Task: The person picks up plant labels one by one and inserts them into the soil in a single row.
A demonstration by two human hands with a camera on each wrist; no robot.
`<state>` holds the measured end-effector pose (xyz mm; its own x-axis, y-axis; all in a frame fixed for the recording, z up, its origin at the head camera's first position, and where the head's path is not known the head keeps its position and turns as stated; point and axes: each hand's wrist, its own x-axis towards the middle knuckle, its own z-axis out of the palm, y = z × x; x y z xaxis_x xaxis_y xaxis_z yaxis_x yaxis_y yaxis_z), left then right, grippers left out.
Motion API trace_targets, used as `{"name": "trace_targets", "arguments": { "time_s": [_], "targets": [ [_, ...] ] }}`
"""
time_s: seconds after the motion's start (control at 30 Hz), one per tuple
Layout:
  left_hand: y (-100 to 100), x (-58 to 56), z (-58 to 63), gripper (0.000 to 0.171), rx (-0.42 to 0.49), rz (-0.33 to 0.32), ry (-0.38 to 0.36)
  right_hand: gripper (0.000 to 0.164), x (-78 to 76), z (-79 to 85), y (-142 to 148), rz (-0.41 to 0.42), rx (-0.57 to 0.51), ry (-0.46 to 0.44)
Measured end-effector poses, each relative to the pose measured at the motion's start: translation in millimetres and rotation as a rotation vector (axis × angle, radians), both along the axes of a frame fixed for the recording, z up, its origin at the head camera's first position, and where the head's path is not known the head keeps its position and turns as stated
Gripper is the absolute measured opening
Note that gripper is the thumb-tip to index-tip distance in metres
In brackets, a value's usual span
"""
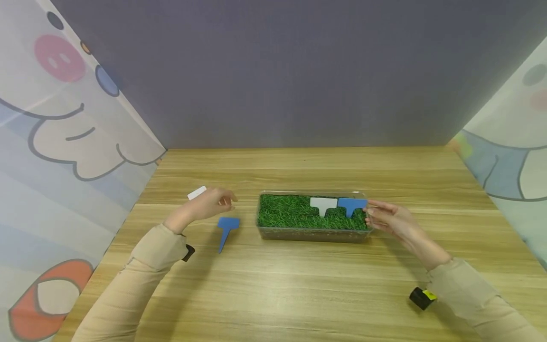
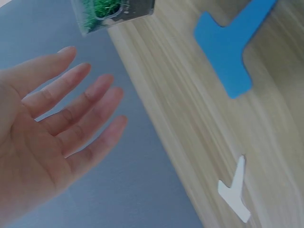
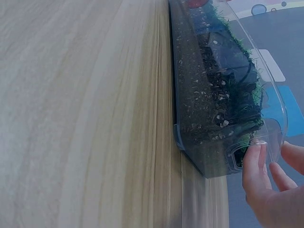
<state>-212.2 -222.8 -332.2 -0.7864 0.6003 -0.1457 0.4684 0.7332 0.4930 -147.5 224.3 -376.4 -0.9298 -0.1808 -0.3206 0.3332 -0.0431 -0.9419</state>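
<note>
A clear plastic box [image 1: 314,235] of soil and green turf [image 1: 286,209] sits on the table. A white T-shaped plant label [image 1: 323,203] and a blue T-shaped plant label [image 1: 352,204] stand in the turf's right half. At the box's right end, my right hand [image 1: 395,223] has its fingertips by the handle cutout and rim, close to the blue label's edge. My left hand [image 1: 211,203] hovers left of the box, fingers loosely extended and holding nothing. Below it lies another blue plant label [image 2: 225,52]; a second white plant label [image 2: 235,192] lies partly hidden behind that hand in the head view.
The wooden table [image 1: 290,285] meets a grey panel [image 1: 290,71] at its back edge. Cartoon-printed cloth [image 1: 55,190] hangs at the left, with similar cloth [image 1: 513,156] at the right. Small black devices show at both sleeves.
</note>
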Motion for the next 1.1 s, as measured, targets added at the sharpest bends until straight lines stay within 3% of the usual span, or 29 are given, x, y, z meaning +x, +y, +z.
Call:
{"name": "trace_targets", "arguments": {
  "time_s": [0.27,0.43,0.7,1.1],
  "targets": [
    [-7,2.8,-6.8,0.02,0.02,-0.032,0.012,0.065,-0.3,-0.3,1,0.005,-0.017,0.007],
    [-9,5.0,-11.2,0.023,-0.028,-0.029,0.006,0.063,-0.4,-0.6,0,0.006,0.001,0.004],
    [-10,6.0,-17.9,0.026,-0.048,-0.027,-0.087,0.065,-0.3,-1.0,1,0.002,-0.006,0.003],
    [-8,6.9,-28.2,0.033,-0.114,-0.041,-0.091,0.067,0.2,-0.4,1,0.017,0.003,0.013]
  ]
}}
